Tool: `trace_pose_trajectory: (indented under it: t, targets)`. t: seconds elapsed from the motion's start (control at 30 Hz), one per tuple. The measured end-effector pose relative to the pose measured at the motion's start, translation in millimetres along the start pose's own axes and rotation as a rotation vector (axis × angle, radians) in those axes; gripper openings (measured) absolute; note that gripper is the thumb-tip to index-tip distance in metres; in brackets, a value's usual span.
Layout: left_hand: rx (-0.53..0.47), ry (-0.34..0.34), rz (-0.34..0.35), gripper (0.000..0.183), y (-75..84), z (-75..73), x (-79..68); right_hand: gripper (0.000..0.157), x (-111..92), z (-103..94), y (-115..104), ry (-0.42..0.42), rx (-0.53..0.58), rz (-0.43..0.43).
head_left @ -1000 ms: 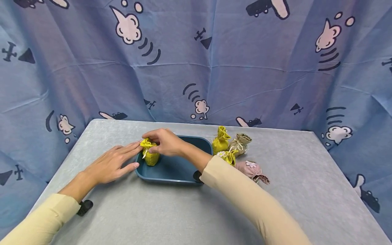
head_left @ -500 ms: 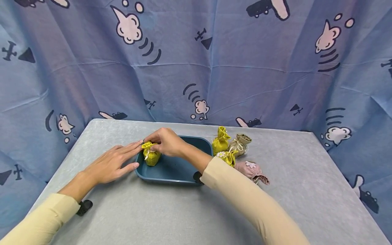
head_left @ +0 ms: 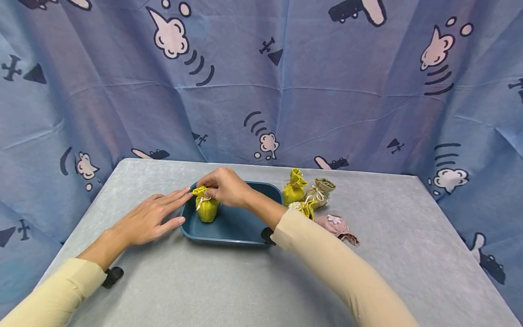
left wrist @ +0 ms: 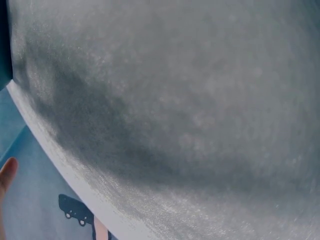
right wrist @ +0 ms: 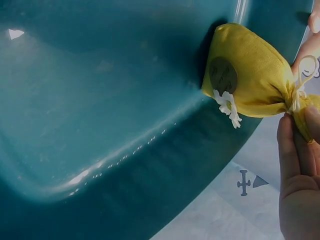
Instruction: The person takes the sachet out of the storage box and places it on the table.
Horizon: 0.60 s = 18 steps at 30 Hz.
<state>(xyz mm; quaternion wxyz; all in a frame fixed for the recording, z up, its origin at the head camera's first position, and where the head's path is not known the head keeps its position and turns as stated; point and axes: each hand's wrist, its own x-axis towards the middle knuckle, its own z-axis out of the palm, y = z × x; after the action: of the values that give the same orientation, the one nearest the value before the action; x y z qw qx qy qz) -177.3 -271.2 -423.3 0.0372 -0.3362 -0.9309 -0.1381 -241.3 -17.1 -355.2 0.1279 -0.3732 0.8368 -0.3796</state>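
A yellow drawstring sachet [head_left: 207, 210] stands in the left end of a blue-green tray [head_left: 229, 241]. My right hand [head_left: 229, 187] pinches its gathered neck between thumb and fingers. In the right wrist view, the sachet [right wrist: 250, 75] bears a white flower and a dark round label, and its base is at the tray's inner corner. My left hand [head_left: 153, 217] rests flat at the tray's left rim, fingers straight, fingertips by the rim near the sachet. Only one finger or thumb [left wrist: 7, 174] of it shows in the left wrist view.
Right of the tray is a cluster of sachets: an upright yellow one [head_left: 295, 188], an olive-beige one [head_left: 320, 193], another yellow one [head_left: 305, 209] partly behind my right sleeve, and a pink one [head_left: 332, 225] on its side. A patterned blue curtain [head_left: 261, 81] hangs behind the grey table [head_left: 388, 213].
My right hand has shifted slightly right with the yellow sachet, drawing it a little away from the tray's left wall. The left hand has stayed in place.
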Motion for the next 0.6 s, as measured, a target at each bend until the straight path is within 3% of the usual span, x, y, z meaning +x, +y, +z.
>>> trace_pose_trajectory:
  t: [0.6]
  targets:
    - [0.003, 0.025, 0.024, 0.062, 1.2, 0.6, 0.9, 0.026, -29.6, -38.2, -6.9, 0.032, -0.035, -0.086]
